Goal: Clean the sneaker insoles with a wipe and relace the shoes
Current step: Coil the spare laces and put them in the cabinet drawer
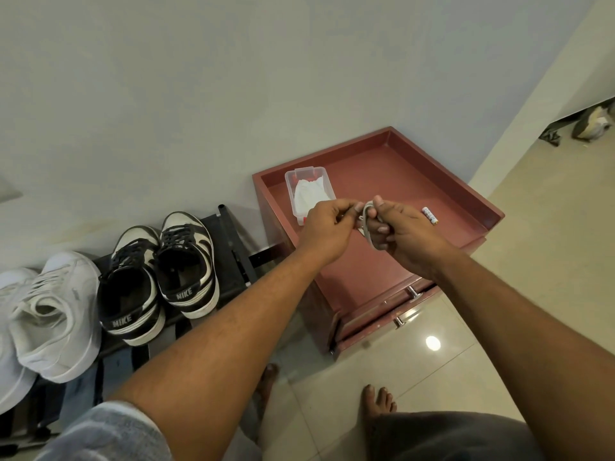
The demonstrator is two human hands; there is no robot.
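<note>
My right hand point(397, 229) grips the coiled lace point(367, 225); my left hand point(327, 226) pinches it. Limp and light, I judge: handle near the tip.

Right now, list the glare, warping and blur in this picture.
Head view: a bright round glare sits on the floor beside the cabinet; the wide lens bows the right edge of the wall; light is soft, shadows faint; the lace held by the left hand and right hand looks slightly soft, while lettering on the black sneakers stays readable.
</note>
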